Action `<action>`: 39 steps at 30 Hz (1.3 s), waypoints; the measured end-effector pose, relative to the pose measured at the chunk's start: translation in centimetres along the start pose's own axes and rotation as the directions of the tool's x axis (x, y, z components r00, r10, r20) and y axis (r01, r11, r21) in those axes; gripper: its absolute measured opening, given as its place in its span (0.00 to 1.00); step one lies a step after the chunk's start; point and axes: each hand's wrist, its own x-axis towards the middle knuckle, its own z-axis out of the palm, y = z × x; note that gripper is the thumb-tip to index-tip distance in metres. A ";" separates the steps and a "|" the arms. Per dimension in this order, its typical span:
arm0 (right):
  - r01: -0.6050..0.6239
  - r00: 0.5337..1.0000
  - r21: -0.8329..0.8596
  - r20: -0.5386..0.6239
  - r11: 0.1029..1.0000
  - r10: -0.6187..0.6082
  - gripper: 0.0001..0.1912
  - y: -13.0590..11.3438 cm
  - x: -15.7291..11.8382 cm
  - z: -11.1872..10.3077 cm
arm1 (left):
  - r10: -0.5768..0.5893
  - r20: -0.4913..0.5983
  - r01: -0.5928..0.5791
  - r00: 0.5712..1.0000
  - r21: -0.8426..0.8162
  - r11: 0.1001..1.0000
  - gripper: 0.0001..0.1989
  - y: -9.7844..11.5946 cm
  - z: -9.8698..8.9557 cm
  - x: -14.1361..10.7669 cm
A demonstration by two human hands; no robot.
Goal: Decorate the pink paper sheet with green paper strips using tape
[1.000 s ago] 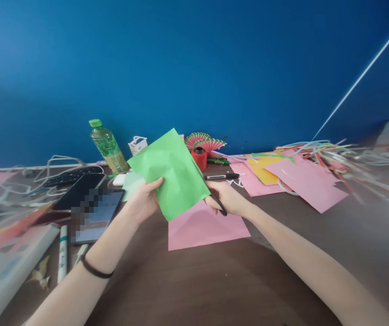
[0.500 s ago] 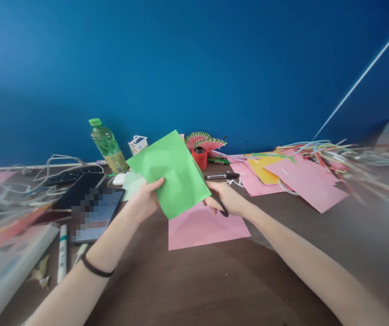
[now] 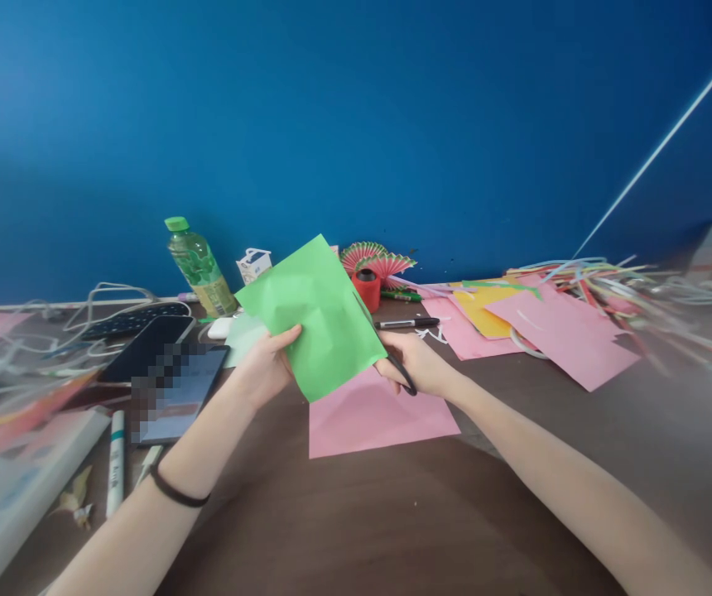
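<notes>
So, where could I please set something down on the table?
Bare tabletop lies between the forearms, nearer than the flat pink sheet; another patch lies between the right forearm and stacked pink papers. Crowded: phones and cables at left, paper strips at far right.

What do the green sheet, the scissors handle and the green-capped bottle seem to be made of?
Green sheet: matte paper, from its thin edges and soft dents; thin card is possible.
Scissors handle: probably smooth plastic, from its even black colour and rounded loop.
Green-capped bottle: likely glossy plastic, see-through near the neck.
</notes>
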 end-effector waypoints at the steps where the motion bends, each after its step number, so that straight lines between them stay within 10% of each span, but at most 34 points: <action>1: 0.005 1.000 0.000 0.004 1.000 -0.005 0.02 0.0 0.0 0.0 | 0.000 -0.001 0.000 1.000 0.002 1.000 0.22 0.0 0.0 0.0; 26: -0.014 1.000 -0.018 -0.026 1.000 0.014 0.03 -0.5 -0.1 0.1 | 0.005 -0.031 -0.004 1.000 0.037 0.999 0.20 0.4 -0.4 0.2; 39: -0.040 0.986 0.002 0.161 0.999 0.039 0.04 -1.2 -0.4 -0.3 | 0.132 -0.142 -0.114 0.981 0.131 0.985 0.15 1.6 -0.3 0.1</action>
